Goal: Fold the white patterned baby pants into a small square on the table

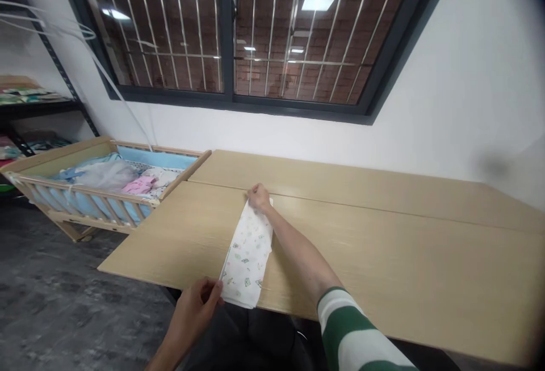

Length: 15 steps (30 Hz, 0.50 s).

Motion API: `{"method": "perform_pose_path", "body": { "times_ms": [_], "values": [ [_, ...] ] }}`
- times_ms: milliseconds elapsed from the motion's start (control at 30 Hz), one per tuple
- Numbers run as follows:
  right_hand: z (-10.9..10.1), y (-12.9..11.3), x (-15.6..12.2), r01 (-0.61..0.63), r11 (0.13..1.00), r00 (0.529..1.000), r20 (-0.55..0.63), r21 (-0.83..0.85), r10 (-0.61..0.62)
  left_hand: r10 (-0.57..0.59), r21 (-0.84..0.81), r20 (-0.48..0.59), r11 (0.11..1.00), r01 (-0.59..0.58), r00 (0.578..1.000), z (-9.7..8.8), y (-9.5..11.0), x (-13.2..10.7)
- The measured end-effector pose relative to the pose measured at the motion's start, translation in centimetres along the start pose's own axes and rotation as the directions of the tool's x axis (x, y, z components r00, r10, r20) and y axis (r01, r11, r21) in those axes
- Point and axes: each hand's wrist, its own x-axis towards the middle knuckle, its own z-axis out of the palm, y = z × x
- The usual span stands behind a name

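A white cloth [247, 254] with a small coloured print lies folded into a long strip on the wooden table. Its near end reaches the table's front edge. My left hand [198, 303] pinches the near left corner between thumb and fingers. At the far end, my right hand [259, 196] is closed on the cloth's top edge, and its fingers hide that corner. The right forearm, in a green and white striped sleeve, crosses over the table beside the cloth.
A wooden crib [145, 203] with blue lining, holding pink and white fabrics, stands left of the table [383, 257]. Shelves [38, 107] with folded cloths are at far left. A barred window [230, 98] is in the wall behind.
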Motion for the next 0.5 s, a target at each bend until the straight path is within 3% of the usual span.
{"method": "perform_pose_path", "body": {
  "times_ms": [33,100,167,200,267,300,333,400,467,500],
  "values": [
    [-0.2,-0.3,-0.8,0.036,0.999,0.999,0.025,0.005,-0.036,0.093,0.117,-0.102,0.99,-0.081,0.99,-0.2,0.0,-0.4],
    [-0.6,-1.0,-3.3,0.125,0.992,0.987,0.096,0.024,-0.126,0.351,0.34,-0.233,0.903,-0.262,0.907,-0.2,0.2,-1.3],
    [-1.0,-1.6,-7.0,0.284,0.957,0.927,0.238,0.062,-0.291,0.562,0.495,-0.201,0.765,-0.412,0.802,0.7,0.6,-2.3],
    [-1.1,-1.9,-9.2,0.416,0.903,0.833,0.354,0.104,-0.424,0.631,0.554,-0.153,0.692,-0.462,0.761,1.4,0.8,-2.8],
    [-1.4,-2.2,-13.7,0.614,0.759,0.568,0.545,0.218,-0.616,0.702,0.662,-0.066,0.563,-0.495,0.709,3.1,0.7,-3.6],
    [-1.5,-2.2,-15.8,0.658,0.707,0.462,0.602,0.26,-0.651,0.719,0.71,-0.041,0.509,-0.486,0.694,4.0,0.5,-4.0],
    [-1.5,-2.1,-17.6,0.681,0.675,0.386,0.644,0.285,-0.66,0.734,0.75,-0.024,0.462,-0.474,0.679,4.8,0.2,-4.2],
    [-1.4,-1.4,-20.0,0.703,0.648,0.303,0.7,0.294,-0.646,0.756,0.794,0.0,0.398,-0.46,0.655,6.1,-0.8,-4.5],
    [-1.2,-0.1,-20.4,0.73,0.632,0.287,0.722,0.26,-0.629,0.763,0.806,0.016,0.373,-0.46,0.646,6.8,-1.6,-4.7],
    [-1.0,0.6,-19.7,0.744,0.63,0.305,0.724,0.225,-0.618,0.761,0.806,0.022,0.37,-0.462,0.648,7.0,-1.9,-4.7]
  ]
}}
